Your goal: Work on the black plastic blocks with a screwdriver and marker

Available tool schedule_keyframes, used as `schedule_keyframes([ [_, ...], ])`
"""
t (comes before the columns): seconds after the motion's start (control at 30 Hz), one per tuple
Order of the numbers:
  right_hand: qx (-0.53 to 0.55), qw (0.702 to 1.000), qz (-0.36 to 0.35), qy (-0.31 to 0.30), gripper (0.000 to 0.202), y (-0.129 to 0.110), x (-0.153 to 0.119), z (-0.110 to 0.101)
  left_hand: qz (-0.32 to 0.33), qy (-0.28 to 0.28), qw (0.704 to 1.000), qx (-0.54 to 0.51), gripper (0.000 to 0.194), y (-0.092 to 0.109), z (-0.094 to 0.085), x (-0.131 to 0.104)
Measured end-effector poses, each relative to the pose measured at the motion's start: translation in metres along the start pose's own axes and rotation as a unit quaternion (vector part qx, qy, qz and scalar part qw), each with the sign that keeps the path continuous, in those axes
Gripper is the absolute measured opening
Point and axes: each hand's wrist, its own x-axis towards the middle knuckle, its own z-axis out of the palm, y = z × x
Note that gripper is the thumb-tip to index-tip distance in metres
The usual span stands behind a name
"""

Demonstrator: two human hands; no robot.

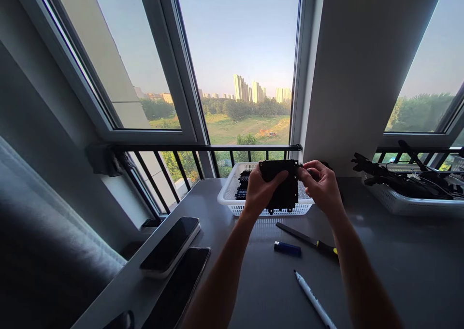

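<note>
My left hand (261,192) grips a flat black plastic panel (283,193) by its left side, thumb laid across its face. The panel is held upright, with small tabs and notches along its edges. At its upper right corner my right hand (321,181) is closed, thumb and fingertips pinched together; what lies between them, if anything, is too small to make out. Behind the panel stands a white plastic basket (226,196) with black parts (242,184) in it. Nearer to me on the table lie a file (304,237) with a black and yellow handle and a blue lighter (287,249).
A white marker (313,297) lies at the front of the grey table (253,280). Two phones (174,242) (181,285) rest on the left, one on a white box. A second basket (406,202) with black parts stands at right. A black railing (203,148) runs before the window.
</note>
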Motion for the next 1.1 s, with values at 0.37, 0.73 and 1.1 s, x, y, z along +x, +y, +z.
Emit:
schedule_keyframes([
  [0.37, -0.077, 0.996, -0.022, 0.039, 0.023, -0.003, -0.003, 0.006, 0.057, 0.03, 0.996, 0.054, 0.04, 0.009, 0.005, -0.005],
  [0.73, -0.227, 0.959, 0.041, -0.165, 0.015, 0.01, -0.006, 0.012, 0.024, 0.173, 0.979, -0.106, 0.05, 0.013, -0.028, 0.017],
  [1.1, -0.129, 0.972, -0.152, 0.125, 0.024, 0.007, 0.002, 0.005, -0.014, 0.025, 0.999, -0.031, 0.046, 0.01, -0.012, 0.006],
])
